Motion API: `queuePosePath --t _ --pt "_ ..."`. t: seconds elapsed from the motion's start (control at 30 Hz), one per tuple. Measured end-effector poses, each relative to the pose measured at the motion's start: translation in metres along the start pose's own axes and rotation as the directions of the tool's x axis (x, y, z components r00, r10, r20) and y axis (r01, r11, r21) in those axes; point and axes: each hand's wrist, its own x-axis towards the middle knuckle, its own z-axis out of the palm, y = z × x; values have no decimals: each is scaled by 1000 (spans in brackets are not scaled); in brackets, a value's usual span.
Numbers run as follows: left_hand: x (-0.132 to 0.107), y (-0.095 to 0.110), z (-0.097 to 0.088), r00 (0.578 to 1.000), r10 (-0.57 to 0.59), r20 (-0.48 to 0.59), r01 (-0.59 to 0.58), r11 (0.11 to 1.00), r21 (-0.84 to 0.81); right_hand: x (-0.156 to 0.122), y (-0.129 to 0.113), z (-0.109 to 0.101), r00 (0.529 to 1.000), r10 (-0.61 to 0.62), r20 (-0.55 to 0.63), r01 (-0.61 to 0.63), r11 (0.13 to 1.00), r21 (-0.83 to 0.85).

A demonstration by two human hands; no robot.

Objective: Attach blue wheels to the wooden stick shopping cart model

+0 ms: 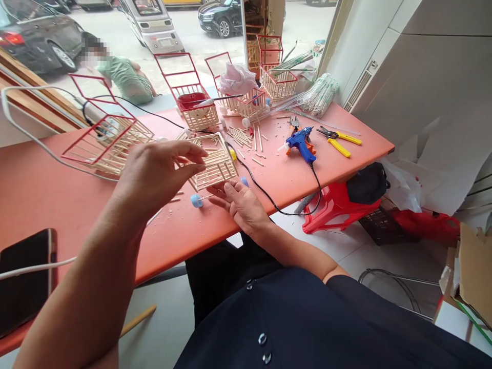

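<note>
Gripping the small wooden basket [216,168] by its near edge in the fingers of the right hand [246,206], near the counter's [219,233] front; holding the left hand [157,169] beside it with thumb and forefinger slightly parted.

The person wears a dark navy top [307,323] with shiny round buttons [262,339]. The right sleeve [348,293] is short, the trousers [209,287] are black, and both hands [248,209] are bare.
</note>
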Motion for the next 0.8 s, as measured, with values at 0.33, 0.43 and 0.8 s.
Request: queuePosePath --t 0.33,0.43,0.8 --pt "-3 -12 13 996 34 -80 -60 937 -344 2 -8 6 990 -78 -120 68 994 -90" --pt "-5 -15 21 997 17 -76 -48 907 -418 2 -9 8 985 -100 -140 88 992 -91" --pt "-8 -28 45 987 33 -160 -112 852 -512 6 -5 13 958 -183 -221 159 980 -122"
